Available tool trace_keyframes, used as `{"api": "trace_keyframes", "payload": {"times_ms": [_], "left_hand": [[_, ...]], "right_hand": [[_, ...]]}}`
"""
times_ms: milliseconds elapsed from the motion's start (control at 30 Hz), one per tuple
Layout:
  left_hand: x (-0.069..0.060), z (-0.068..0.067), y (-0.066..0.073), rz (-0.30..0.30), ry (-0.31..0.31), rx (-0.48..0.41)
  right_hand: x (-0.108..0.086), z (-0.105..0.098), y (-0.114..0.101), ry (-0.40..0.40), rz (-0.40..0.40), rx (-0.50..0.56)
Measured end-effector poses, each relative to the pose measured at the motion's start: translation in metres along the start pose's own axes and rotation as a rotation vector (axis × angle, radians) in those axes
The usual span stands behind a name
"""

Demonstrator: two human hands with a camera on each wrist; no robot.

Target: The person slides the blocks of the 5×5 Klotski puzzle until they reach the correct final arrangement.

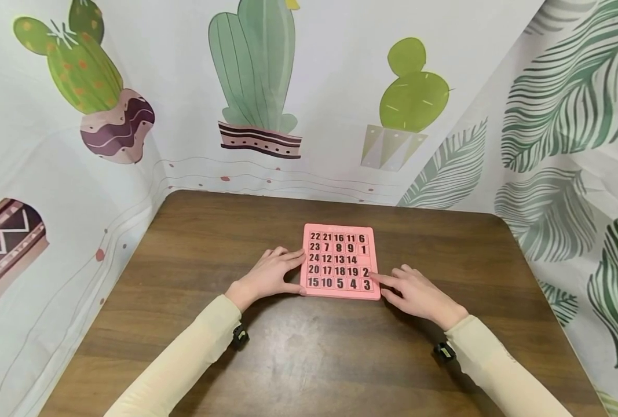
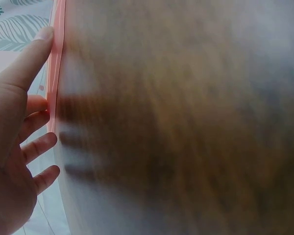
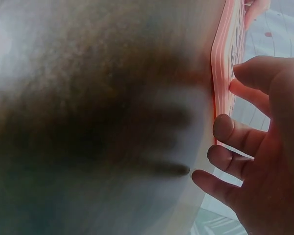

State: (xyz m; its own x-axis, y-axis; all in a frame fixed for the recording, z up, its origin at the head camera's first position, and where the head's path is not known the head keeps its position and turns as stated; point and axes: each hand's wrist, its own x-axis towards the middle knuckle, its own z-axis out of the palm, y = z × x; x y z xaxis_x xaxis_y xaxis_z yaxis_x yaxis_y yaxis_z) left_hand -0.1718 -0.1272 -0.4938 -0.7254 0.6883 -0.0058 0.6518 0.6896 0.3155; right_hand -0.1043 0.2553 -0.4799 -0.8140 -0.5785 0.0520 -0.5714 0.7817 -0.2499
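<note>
A pink number slide puzzle [image 1: 340,292] lies flat on the wooden table [image 1: 298,347], its black-numbered tiles facing up. One gap shows in the right column, between tiles 1 and 2. My left hand [image 1: 264,275] steadies the puzzle's left side, the thumb [image 2: 43,41] near the front corner and the index finger farther back. From the right, my right hand [image 1: 415,292] reaches its index fingertip onto tile 2 [image 1: 365,271]. Its thumb is close to the front right corner. In the right wrist view, the other fingers are spread and loosely bent beside the puzzle's edge [image 3: 219,68].
A cloth with printed cacti [image 1: 256,75] and leaves [image 1: 569,87] hangs behind and beside the table. Both cream sleeves [image 1: 183,353] come in from the front, each with a small black device [image 1: 240,336] at the wrist.
</note>
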Motion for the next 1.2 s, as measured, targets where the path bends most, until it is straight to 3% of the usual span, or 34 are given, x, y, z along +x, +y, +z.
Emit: {"api": "trace_keyframes", "payload": {"times_ms": [433,1200], "left_hand": [[0.0,0.001,-0.001,-0.007,-0.007,-0.002],[0.0,0.001,-0.001,-0.012,-0.004,-0.013]], "right_hand": [[0.007,-0.001,0.003,0.03,-0.005,-0.024],[0.022,-0.001,0.013,0.014,0.025,-0.011]]}}
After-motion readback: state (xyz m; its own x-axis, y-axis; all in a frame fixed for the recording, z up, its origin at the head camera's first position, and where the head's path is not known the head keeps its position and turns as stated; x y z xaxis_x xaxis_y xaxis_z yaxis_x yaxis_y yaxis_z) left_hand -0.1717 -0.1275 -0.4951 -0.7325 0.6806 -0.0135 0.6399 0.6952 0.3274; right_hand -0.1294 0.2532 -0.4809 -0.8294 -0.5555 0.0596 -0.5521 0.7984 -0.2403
